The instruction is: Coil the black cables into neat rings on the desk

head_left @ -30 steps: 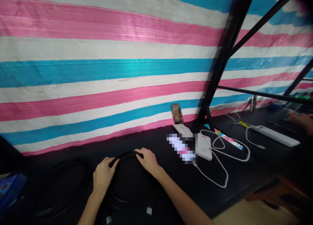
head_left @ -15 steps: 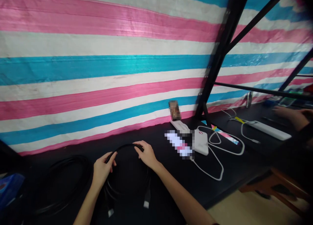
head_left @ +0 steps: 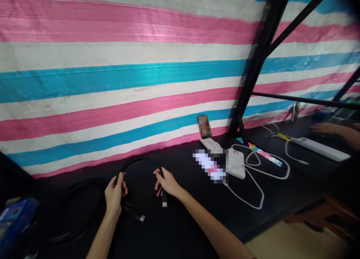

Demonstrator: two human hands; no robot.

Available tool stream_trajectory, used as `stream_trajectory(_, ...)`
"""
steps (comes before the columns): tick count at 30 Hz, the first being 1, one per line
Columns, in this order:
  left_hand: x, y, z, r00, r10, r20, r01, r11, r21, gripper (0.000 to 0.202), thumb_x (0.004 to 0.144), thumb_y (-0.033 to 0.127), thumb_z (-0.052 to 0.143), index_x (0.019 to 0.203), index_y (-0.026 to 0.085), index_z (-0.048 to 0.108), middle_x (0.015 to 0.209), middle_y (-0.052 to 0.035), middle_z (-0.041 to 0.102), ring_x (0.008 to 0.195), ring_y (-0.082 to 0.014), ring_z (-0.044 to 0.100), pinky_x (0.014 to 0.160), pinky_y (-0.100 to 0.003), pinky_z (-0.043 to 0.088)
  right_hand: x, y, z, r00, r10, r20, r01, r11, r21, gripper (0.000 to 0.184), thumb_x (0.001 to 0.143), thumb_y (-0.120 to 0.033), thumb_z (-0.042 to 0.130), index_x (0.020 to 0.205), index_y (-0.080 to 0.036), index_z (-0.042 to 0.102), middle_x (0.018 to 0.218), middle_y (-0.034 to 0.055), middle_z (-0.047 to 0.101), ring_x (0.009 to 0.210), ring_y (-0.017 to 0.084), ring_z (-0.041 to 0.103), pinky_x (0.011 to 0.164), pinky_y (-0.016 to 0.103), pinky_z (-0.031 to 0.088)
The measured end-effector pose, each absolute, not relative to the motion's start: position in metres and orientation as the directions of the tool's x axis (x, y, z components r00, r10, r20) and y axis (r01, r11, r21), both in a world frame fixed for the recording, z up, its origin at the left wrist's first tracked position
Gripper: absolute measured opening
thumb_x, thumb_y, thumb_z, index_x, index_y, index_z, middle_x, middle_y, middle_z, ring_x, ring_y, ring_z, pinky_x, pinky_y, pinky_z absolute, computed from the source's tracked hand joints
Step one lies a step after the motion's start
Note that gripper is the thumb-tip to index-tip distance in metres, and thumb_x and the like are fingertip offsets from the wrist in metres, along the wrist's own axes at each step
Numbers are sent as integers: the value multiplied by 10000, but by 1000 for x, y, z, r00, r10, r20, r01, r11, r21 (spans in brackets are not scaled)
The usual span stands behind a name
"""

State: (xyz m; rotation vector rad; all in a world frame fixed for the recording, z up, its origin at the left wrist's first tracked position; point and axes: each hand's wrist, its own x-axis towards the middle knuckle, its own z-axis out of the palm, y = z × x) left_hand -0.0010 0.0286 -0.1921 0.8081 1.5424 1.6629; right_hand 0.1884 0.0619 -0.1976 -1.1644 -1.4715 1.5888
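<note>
A coiled black cable (head_left: 140, 158) arches between my two hands above the black table (head_left: 180, 221). My left hand (head_left: 114, 193) is closed round the left side of the loop, thumb on top. On the loop's right side my right hand (head_left: 167, 182) grips the cable between thumb and fingers. One flat metal-tipped plug (head_left: 164, 202) hangs just below my right hand. The other plug (head_left: 140, 217) lies lower, between the hands, pointing right. To the left of my left hand, a second black cable coil (head_left: 73, 234) rests on the table.
A blue box (head_left: 19, 217) stands at the left edge. Right of my hands are a lit phone (head_left: 208, 167), a white power bank (head_left: 236, 163) and white cords. Farther right lies a white power strip (head_left: 323, 148), near another person's hand (head_left: 326, 128). A black metal post (head_left: 253, 71) rises behind.
My right hand has slid from the top of the loop down its right side. The loop now stands taller, and both plugs have swung upward. The camera view has shifted slightly left.
</note>
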Motion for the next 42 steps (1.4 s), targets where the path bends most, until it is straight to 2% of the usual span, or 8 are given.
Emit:
stream_trajectory(5,7,29,-192,-425,904,-40,-62,15,998,439,632,534,653,836,160,547,468,71,486,345,-79,434,338,-183,281,187,68,-202,-145,984,-104,103,-90,-991,184,901,-223,377,1004,-184,525,421,-109,419,292,78,456,301,145,347)
stream_trajectory(8,9,28,-190,-367,929,-42,-42,29,999,476,635,500,664,955,169,543,482,56,536,349,-98,464,346,-188,301,188,73,-206,-39,997,-67,27,-66,-997,207,888,-222,410,956,-161,596,412,-98,399,326,61,428,330,135,327)
stream_trajectory(11,11,26,-187,-318,948,-18,-17,13,1000,511,697,511,585,1078,172,546,484,34,559,386,-125,514,355,-190,318,189,76,-208,-2,996,-87,-36,-87,-996,238,882,-241,412,975,-152,612,431,-93,399,336,61,430,336,142,323)
stream_trajectory(15,14,24,-187,-303,951,-55,6,60,998,506,695,539,552,1010,147,607,478,48,495,383,-129,509,332,-208,343,192,78,-206,21,990,-142,-96,-139,-986,274,878,-269,391,1027,-145,585,448,-101,370,313,65,418,312,155,330)
stream_trajectory(22,16,29,-198,-471,881,-48,41,76,996,518,623,448,637,1044,152,580,407,89,421,301,-125,431,274,-202,269,193,73,-198,-90,974,-206,-101,-214,-971,229,831,-219,436,1032,-162,528,427,-100,441,296,94,453,287,170,356)
stream_trajectory(30,5,31,-193,-596,801,-59,-128,-22,991,547,642,528,574,992,107,580,379,119,318,302,-77,342,339,-202,257,192,64,-185,-292,912,-289,-19,-308,-951,257,867,-273,423,1061,-144,531,576,-13,623,399,110,581,379,184,439)
stream_trajectory(34,5,31,-194,-599,797,-72,-181,-47,982,585,617,571,572,944,87,589,411,120,289,321,-83,357,352,-220,269,191,61,-180,-287,904,-317,-11,-334,-943,266,867,-293,444,1059,-139,544,629,21,648,410,117,600,333,156,361)
stream_trajectory(42,5,29,-197,-562,825,-61,-185,-53,981,550,601,524,624,952,102,594,390,106,364,342,-80,369,374,-206,289,188,67,-192,-242,929,-281,-12,-292,-956,248,874,-269,434,1056,-138,539,550,-1,625,330,89,530,291,137,239)
